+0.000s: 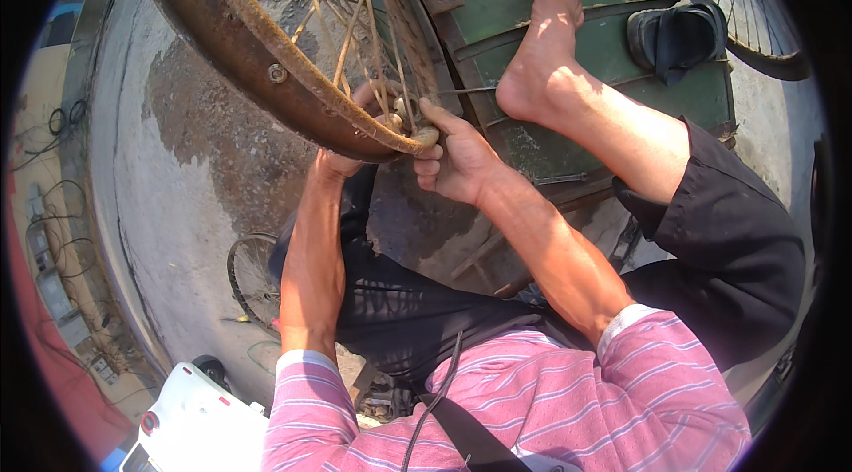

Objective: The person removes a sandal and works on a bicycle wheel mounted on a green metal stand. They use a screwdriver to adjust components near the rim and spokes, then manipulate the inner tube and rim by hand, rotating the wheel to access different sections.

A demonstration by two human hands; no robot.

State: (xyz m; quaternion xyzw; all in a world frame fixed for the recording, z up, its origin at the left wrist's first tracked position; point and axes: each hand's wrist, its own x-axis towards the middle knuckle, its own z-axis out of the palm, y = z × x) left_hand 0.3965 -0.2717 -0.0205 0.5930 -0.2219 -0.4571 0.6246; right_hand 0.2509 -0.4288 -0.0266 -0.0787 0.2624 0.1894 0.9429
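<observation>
A rusty spoked wheel (pixel 266 64), with no tyre on its rim, stands in front of me at the upper left. My left hand (pixel 339 161) comes up behind the rim, its fingers curled round to the spokes (pixel 348 33); the rim hides part of it. Opposite, my right hand (pixel 461 157) pinches the near end of the rim, thumb on the inner side close to the spoke ends and fingers folded beneath. Whether either hand also holds a small part there, I cannot make out.
My bare foot (pixel 546 73) rests on a green metal panel (pixel 497 37), beside a dark sandal (pixel 679 35). Another wheel (pixel 763 11) is at upper right. A smaller wheel (pixel 253 281), a white box (pixel 195 419) and cables with sockets (pixel 53 277) lie to the left.
</observation>
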